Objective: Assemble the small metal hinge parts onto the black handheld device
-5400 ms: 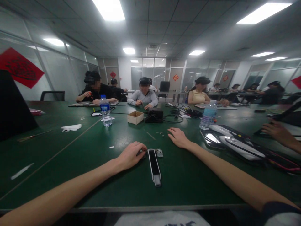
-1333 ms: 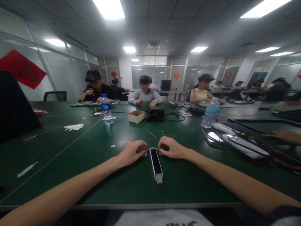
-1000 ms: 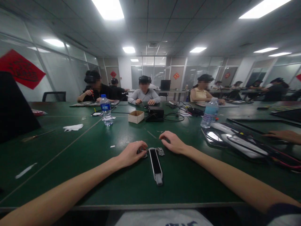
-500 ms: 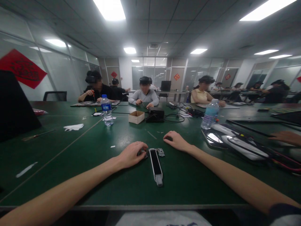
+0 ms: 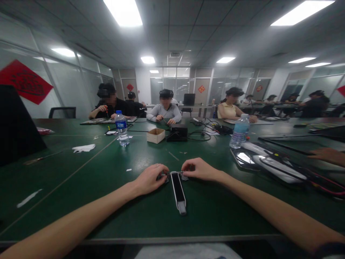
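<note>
On the green table in front of me lies a long narrow device [image 5: 178, 192] with a black face, a pale rim and a grey tip pointing toward me. At its far left corner, the curled fingers of my left hand [image 5: 153, 177] are closed on a small metal piece, mostly hidden by the fingers. My right hand [image 5: 201, 169] is at the far right corner, thumb and fingertips together on another small metal piece [image 5: 184, 177]. That piece shows only partly under the fingertips.
Beyond my hands stand a small open box [image 5: 155, 136], a black block [image 5: 176, 133] with cables and a water bottle [image 5: 122, 128]. Another bottle [image 5: 239, 131] and white-and-black equipment [image 5: 275, 165] are at right. A co-worker's hand [image 5: 329, 155] reaches in there. Several people sit opposite.
My right hand has come left and toward me, from beyond the device onto the metal piece at its right corner. My left hand stays where it was.
</note>
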`<state>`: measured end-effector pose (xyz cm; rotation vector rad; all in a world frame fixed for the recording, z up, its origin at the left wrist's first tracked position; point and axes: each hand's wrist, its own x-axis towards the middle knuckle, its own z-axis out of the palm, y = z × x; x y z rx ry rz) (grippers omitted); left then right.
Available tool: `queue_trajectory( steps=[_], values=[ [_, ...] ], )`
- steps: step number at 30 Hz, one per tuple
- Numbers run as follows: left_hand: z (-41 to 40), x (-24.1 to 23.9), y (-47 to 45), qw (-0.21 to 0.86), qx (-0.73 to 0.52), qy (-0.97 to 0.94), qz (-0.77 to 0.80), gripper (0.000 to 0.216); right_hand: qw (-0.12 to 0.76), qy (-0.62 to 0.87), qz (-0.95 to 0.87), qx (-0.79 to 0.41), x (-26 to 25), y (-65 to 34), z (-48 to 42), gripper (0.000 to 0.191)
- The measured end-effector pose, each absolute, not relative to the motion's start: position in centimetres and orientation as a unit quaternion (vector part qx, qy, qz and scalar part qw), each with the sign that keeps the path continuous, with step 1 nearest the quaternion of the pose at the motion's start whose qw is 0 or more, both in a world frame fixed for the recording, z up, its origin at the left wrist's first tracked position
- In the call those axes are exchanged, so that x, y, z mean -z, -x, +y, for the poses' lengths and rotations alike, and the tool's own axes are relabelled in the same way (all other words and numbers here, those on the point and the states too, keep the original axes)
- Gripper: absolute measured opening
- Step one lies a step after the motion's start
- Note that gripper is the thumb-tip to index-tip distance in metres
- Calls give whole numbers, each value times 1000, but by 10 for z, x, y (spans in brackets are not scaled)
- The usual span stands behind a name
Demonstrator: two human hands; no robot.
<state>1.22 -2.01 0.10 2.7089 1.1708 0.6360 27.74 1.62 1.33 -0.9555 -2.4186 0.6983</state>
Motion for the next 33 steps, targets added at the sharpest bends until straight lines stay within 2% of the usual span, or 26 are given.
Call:
queue_trajectory(
  steps=[17,28,33],
  values=[
    [-22,-5,-14,63,-208,-895,390,16,235,341,-865,-283,-4,-277,21,21],
    [-21,-4,-14,61,-203,-897,389,17,259,340,-869,-249,1,-276,23,19],
    [-22,-5,-14,68,-207,-897,385,16,245,329,-890,-200,0,-276,23,29]
  ],
)
